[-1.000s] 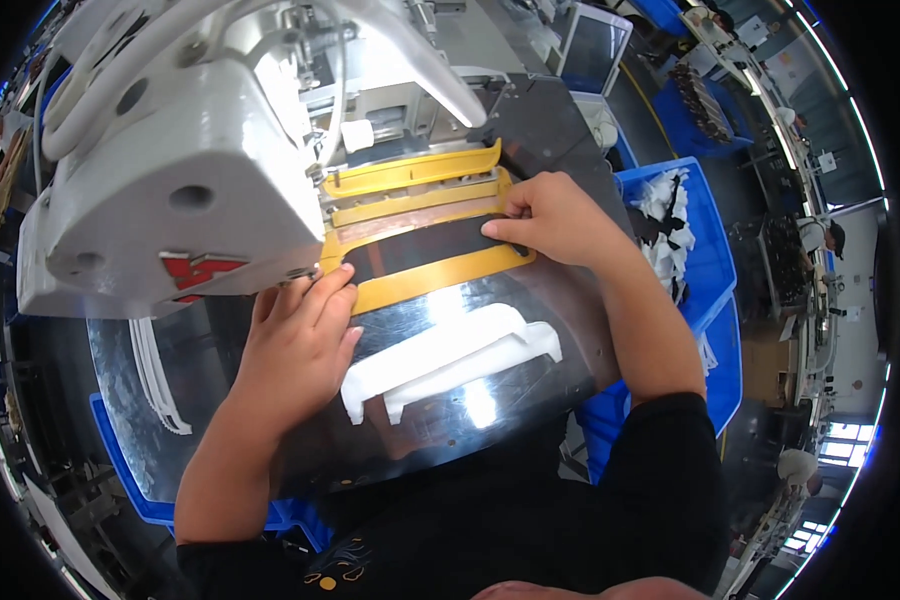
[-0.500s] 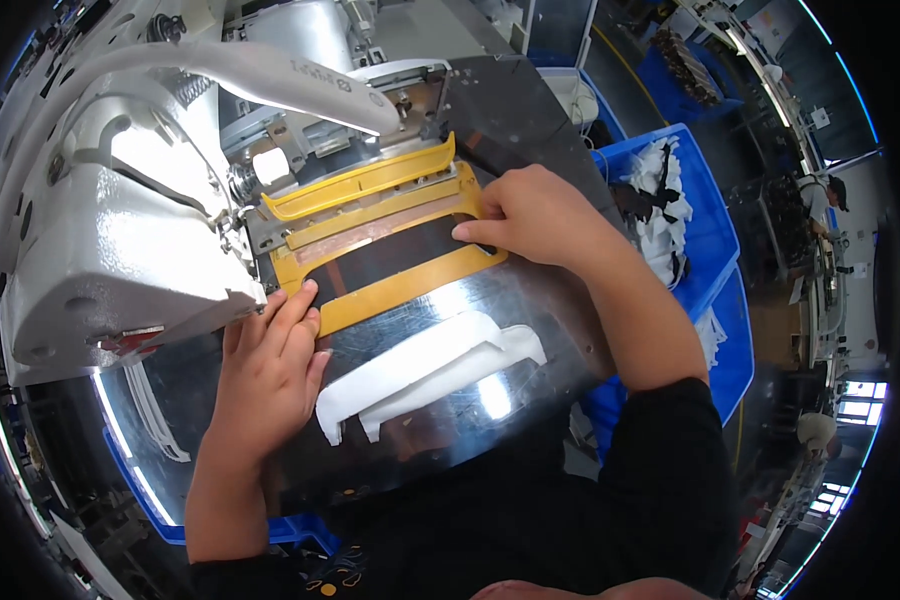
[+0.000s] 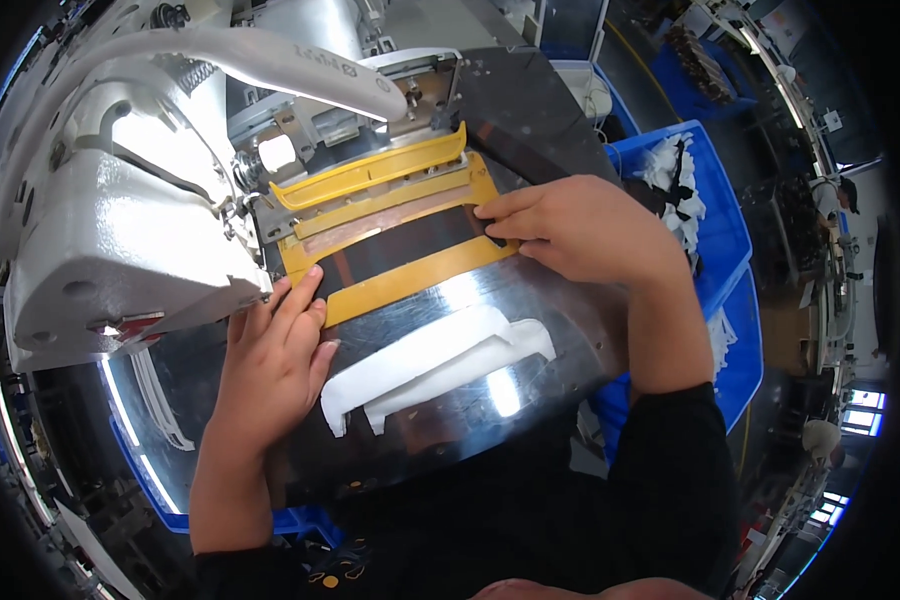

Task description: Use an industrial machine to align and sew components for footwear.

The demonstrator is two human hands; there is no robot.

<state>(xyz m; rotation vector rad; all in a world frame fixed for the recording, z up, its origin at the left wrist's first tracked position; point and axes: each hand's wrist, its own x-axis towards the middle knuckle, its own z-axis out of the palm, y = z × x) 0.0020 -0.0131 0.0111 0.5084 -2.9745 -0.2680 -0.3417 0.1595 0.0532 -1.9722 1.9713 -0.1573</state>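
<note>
1. Hiding much of the work area, the big white industrial sewing machine head [image 3: 120,240] is filling the view from nine to twelve o'clock; the needle point under its arm is not showing, and its far end is running out past the rim.
2. The flat yellow plastic clamp frame [image 3: 410,275] is lying on the polished steel machine bed [image 3: 490,400] near the centre, with a dark strip of fabric [image 3: 400,250] showing through its long slot; what lies beneath the frame is covered.
3. The left hand [image 3: 275,365] is resting open and flat, fingers stretched toward one o'clock, their tips pressing on the frame's lower left corner; the palm is covering part of the bed.
4. The right hand [image 3: 580,235] is lying over the frame's right end at about two o'clock from centre, fingers curled and pinching at the slot's end; whether they are gripping the fabric or the frame is hard to tell.
5. A white curved plastic template [image 3: 430,365] is lying loose on the bed at six o'clock from the frame, between the two forearms and apart from both hands.
6. A blue plastic bin [image 3: 725,235] is standing at three o'clock, partly blocked by the right forearm, holding a jumble of white and black cut pieces [image 3: 670,180]; single pieces are too small to make out.
7. A second blue bin [image 3: 745,370] below it is mostly hidden.
</note>
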